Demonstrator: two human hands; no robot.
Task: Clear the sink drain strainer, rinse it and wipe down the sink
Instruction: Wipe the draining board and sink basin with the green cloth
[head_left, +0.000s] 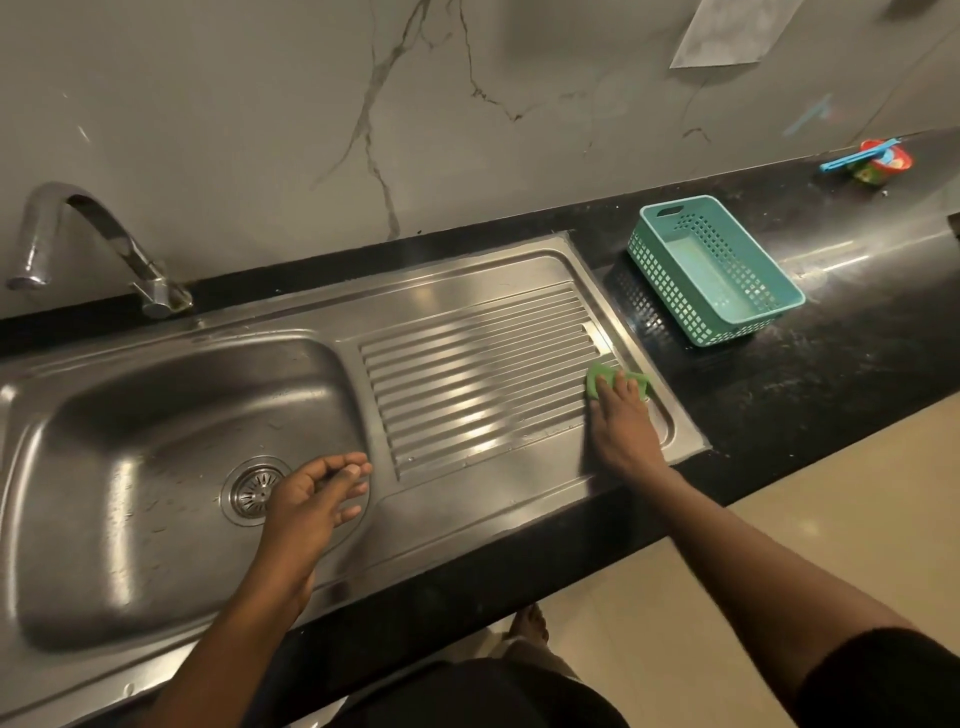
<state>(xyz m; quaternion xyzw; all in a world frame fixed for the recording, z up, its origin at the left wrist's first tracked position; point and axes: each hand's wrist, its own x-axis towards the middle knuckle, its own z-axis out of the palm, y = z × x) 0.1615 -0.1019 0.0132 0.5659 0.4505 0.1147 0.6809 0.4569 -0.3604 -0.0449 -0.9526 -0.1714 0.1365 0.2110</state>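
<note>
The steel sink (130, 415) has a round drain strainer (252, 491) seated in the bottom of its bowl, partly hidden by my left hand (311, 499). That hand hovers over the bowl's right side with fingers loosely curled and apart, holding nothing. My right hand (621, 421) presses a green scrub pad (597, 376) flat on the far right end of the ribbed drainboard (478, 384). Only the pad's far edges show past my fingers.
A chrome tap (88, 239) arches over the bowl at the back left. A teal plastic basket (714, 267) stands on the black counter (831, 364) right of the sink. A small red container with a blue stick (878, 161) sits far right by the marble wall.
</note>
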